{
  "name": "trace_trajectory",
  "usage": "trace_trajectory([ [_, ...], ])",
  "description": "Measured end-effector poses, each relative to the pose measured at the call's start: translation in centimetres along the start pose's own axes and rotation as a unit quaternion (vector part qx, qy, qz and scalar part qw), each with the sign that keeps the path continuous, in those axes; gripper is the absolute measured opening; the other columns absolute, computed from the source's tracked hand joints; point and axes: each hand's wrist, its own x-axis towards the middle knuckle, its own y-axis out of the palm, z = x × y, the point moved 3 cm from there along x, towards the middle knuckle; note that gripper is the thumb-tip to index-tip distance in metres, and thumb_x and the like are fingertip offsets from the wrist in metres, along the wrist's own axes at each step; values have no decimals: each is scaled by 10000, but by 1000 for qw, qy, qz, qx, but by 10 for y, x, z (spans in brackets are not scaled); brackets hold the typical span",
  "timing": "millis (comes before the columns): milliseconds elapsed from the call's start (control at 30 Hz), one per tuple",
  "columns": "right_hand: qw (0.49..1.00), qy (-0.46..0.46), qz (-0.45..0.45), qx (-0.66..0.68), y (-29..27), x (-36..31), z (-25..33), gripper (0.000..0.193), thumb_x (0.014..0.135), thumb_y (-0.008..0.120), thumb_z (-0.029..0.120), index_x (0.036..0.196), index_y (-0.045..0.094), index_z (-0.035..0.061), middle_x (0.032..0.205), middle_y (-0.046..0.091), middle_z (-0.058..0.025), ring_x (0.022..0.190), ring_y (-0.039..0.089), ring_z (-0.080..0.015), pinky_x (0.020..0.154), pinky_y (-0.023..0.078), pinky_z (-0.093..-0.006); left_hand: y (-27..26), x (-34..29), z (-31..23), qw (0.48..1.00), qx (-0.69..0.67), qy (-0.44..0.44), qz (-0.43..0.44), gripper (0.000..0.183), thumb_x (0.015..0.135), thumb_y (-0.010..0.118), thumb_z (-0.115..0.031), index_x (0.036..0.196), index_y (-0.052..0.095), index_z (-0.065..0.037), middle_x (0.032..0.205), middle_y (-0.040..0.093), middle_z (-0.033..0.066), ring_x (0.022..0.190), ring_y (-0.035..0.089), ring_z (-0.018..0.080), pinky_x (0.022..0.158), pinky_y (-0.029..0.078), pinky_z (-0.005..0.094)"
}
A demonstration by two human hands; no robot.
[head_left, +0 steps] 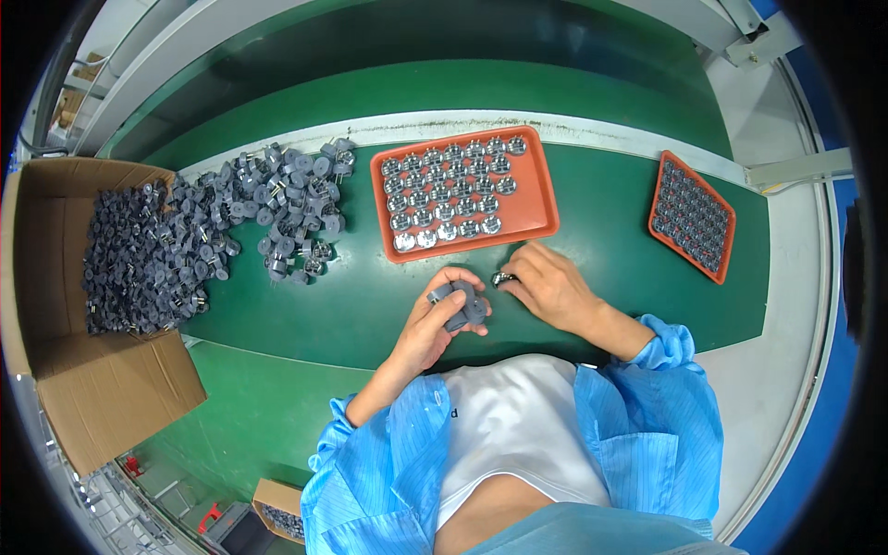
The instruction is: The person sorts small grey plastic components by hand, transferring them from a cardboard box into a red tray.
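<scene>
Mid-frame, the right hand [557,292] pinches a cap [500,278] just below the tray [529,205], right of plugs [470,306] the left hand [424,333] clasps.

The left hand [433,324] partly covers its grey parts [469,307]; their number is unclear. The right hand [555,289] hides some of a metal piece [500,277]. Near left, a blue jacket [370,476] covers one side of a carton [275,492], whose contents [285,520] are too small to tell.
</scene>
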Motion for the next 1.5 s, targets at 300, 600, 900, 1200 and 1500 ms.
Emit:
trace_trajectory([
  [300,991,12,-126,-53,-69,76,-49,96,824,734,7,904,683,17,905,661,-102,883,647,-310,757,540,-413,15,16,-26,999,-22,-6,37,369,1024,612,-270,1308,503,-60,1225,556,105,1053,659,228,789,599,372],
  [600,981,26,-135,-135,-48,93,-87,107,781,781,21,870,720,22,897,626,-77,914,605,-266,789,512,-392,18,39,-20,995,97,10,-24,308,1007,660,-147,1277,535,-67,1097,611,94,937,655,185,664,529,314],
  [900,983,29,-173,-58,-48,97,-64,214,756,820,58,944,723,28,939,632,-95,929,602,-278,802,508,-394,19,45,-29,978,199,56,-33,285,1013,668,-148,1254,546,-60,973,627,42,848,635,121,625,514,265],
  [1200,978,-124,87,141,-37,66,26,259,825,755,18,1072,679,0,1091,641,-109,979,658,-277,810,550,-362,25,40,-28,802,563,199,-6,486,850,740,-117,1289,565,-6,1138,567,218,1050,564,377,926,496,471],
  [1500,849,185,-70,490,-26,36,-42,194,964,594,-99,1141,620,-23,1107,646,-82,1007,696,-177,853,591,-311,25,37,-20,949,308,-71,3,288,991,698,-198,1218,603,-48,1004,652,86,849,640,144,657,509,276],
])
